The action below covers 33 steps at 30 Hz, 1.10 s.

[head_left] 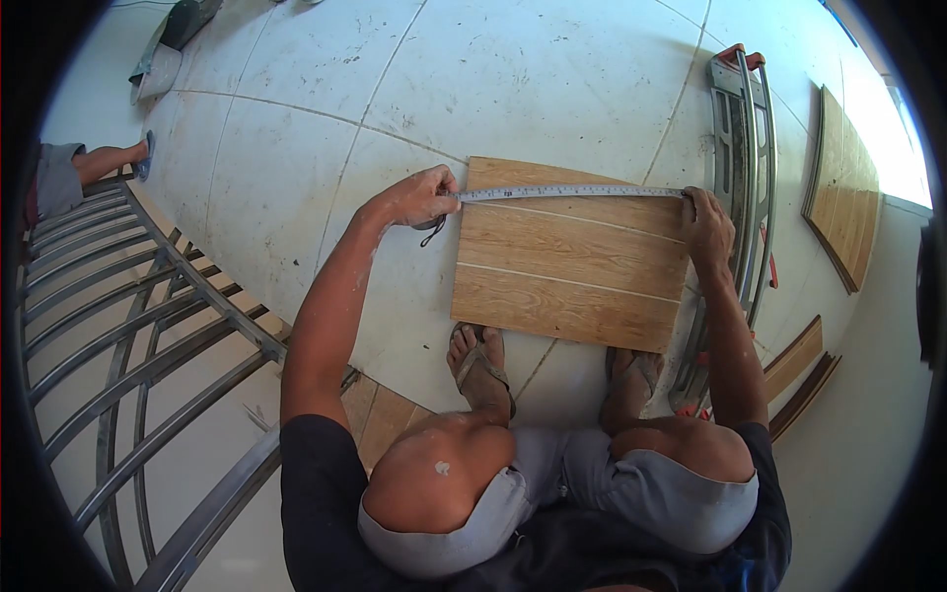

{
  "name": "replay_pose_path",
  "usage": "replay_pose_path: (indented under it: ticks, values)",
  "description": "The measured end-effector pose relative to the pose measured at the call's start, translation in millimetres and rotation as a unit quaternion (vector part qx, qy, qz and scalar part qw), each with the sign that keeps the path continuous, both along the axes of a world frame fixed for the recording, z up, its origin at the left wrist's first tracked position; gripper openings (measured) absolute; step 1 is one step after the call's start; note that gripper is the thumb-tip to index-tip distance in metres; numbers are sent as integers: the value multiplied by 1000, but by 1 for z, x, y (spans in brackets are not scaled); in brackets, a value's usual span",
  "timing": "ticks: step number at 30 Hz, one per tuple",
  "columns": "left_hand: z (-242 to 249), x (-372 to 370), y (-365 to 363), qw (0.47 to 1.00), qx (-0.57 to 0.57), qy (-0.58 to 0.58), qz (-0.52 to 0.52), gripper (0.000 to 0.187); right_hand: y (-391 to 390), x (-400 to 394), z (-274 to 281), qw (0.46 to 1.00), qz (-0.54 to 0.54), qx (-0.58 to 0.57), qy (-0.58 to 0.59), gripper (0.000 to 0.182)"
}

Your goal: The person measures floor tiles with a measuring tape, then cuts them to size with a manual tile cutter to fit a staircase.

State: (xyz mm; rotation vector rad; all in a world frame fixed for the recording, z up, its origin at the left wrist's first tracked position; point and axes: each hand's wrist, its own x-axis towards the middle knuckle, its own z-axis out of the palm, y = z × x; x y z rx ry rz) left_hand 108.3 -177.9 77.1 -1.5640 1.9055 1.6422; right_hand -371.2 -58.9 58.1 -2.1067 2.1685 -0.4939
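A wood-look tile (pixel 567 259) with pale lines across it lies flat on the floor in front of my feet. Over its far part stretches a tape measure (pixel 567 191), its pale blade running from one hand to the other. My left hand (pixel 426 197) is closed at the tile's left edge around the tape's case end; the case is mostly hidden, and a dark strap hangs below. At the tile's right edge, my right hand (pixel 707 229) pinches the other end of the blade between its fingers.
A tile cutter (pixel 740 148) with metal rails stands just right of the tile. More wood-look tiles (pixel 843 187) lean at the right wall, with cut strips (pixel 794 360) nearer. A metal railing (pixel 187 276) fills the left. Beyond it show a person's leg (pixel 110 160) and a bucket (pixel 158 74).
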Motion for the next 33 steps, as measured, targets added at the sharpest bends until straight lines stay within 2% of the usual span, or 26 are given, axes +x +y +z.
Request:
replay_pose_path:
  ticks: [2,3,5,6,8,10,11,12,13,14,16,18,20,23,25,27,28,29,30,32,33]
  values:
    - [-8,11,0,999,-31,3,-11,24,1,7,-6,999,-5,-32,-21,13]
    - [-19,1,-13,997,-69,24,-37,23,6,4,-10,999,-31,38,-15,17]
    - [-43,3,-20,997,-72,36,-8,21,11,-20,-30,1000,-7,25,6,28]
    - [-42,1,-22,995,-93,35,-11,24,6,-18,-4,999,-3,11,-40,34]
    - [-21,-11,-20,998,-57,24,13,23,-7,-27,59,979,-137,8,-150,41]
    - [-29,-7,-15,997,-15,59,56,19,-26,-77,63,933,-309,-59,-174,46]
    - [-31,-4,-13,997,-18,57,46,19,-32,-111,57,913,-362,-100,-157,48]
    - [-34,-3,-14,995,-3,77,58,17,-36,-148,45,886,-411,-107,-187,53]
    - [-35,-5,-16,993,14,98,71,16,-37,-184,30,866,-461,-61,-183,57]
    - [-26,-11,-15,995,4,79,68,15,-34,-214,8,876,-473,-58,-75,61]
    - [-21,-16,-13,995,-3,71,64,16,-23,-235,6,875,-478,-72,5,62]
    - [-8,-19,-11,997,-33,44,51,18,-12,-269,-9,908,-416,55,13,60]
    - [3,-23,-10,997,-69,11,35,19,-5,-294,-35,915,-389,-28,100,56]
    - [-7,-11,-13,993,-104,-17,54,21,-8,-265,-9,921,-382,50,-60,54]
    - [-14,-8,-15,986,-162,-31,39,23,-6,-212,6,931,-350,-92,-52,45]
    - [-14,-11,-16,986,-157,-35,47,23,11,-102,60,956,-234,-114,-137,34]
    - [-14,-13,-18,986,-157,-36,49,23,26,-58,70,962,-155,-107,-197,31]
    - [-15,-15,-21,986,-157,-39,48,23,43,-30,65,976,-29,-109,-186,34]
    - [-16,-15,-23,985,-159,-52,33,24,63,-3,67,987,46,-44,-148,39]
    - [-19,-12,-24,985,-163,-58,21,24,99,26,53,974,77,190,-97,42]
    - [-22,-9,-25,985,-166,-49,25,24,108,35,52,973,93,185,-103,42]
